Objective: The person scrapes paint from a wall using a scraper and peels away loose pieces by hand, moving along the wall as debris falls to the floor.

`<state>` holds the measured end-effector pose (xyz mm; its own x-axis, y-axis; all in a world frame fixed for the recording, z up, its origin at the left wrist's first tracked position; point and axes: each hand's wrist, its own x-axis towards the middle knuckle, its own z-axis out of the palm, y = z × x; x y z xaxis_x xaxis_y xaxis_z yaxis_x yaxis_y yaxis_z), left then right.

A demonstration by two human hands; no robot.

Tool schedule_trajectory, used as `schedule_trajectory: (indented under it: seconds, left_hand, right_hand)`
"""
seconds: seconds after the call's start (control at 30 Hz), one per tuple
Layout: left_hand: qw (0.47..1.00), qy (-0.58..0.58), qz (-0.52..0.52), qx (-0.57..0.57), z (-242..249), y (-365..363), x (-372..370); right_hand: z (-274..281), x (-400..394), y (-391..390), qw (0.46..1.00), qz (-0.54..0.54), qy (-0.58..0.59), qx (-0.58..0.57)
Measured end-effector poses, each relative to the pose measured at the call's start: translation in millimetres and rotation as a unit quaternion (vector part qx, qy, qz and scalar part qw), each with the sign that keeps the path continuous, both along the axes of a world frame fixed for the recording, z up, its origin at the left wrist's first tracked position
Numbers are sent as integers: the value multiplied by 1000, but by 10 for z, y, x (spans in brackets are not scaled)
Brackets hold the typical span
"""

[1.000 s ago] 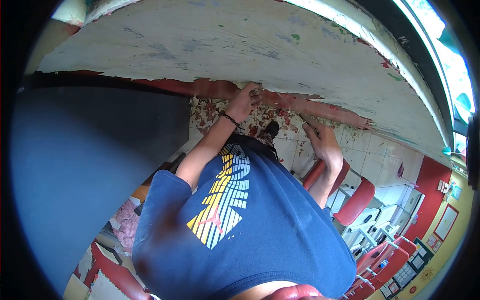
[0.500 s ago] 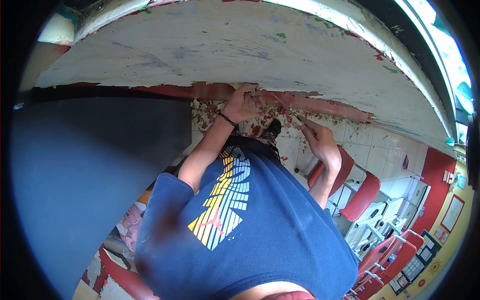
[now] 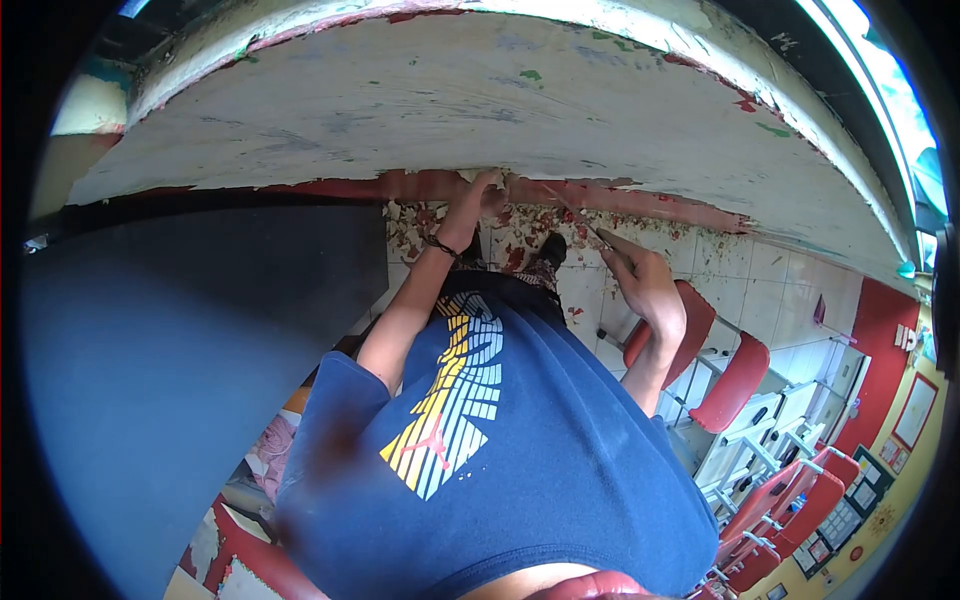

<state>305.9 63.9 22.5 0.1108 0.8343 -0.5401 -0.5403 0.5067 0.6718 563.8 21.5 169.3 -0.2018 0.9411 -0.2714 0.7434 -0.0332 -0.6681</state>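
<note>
My right hand (image 3: 648, 288) is closed around the handle of a scraper (image 3: 578, 217). Its long thin blade points up and left toward the red lower band of the wall. My left hand (image 3: 490, 192), with a dark bracelet at the wrist, is up against the wall (image 3: 400, 125) at the ragged lower edge of the bared pale surface. Its fingers are smeared and partly hidden, so their hold cannot be made out. Red paint (image 3: 430, 185) shows below that edge, near the left hand.
Paint flakes (image 3: 520, 235) litter the tiled floor around my feet. A large dark panel (image 3: 200, 340) stands at left. Red chairs (image 3: 730, 382) with metal frames are at right. A pale ledge (image 3: 420, 22) runs along the top of the wall.
My left hand has turned and shifted slightly left against the wall, its fingers now blurred. The right hand keeps the scraper in nearly the same place. The view has tilted a little.
</note>
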Motion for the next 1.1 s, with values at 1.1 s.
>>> schedule_trajectory:
  seconds: [1.1]
  left_hand:
    - [928,344,0,141,-432,-351,-141]
  right_hand:
    - [215,-111,220,994,42,-39,-92]
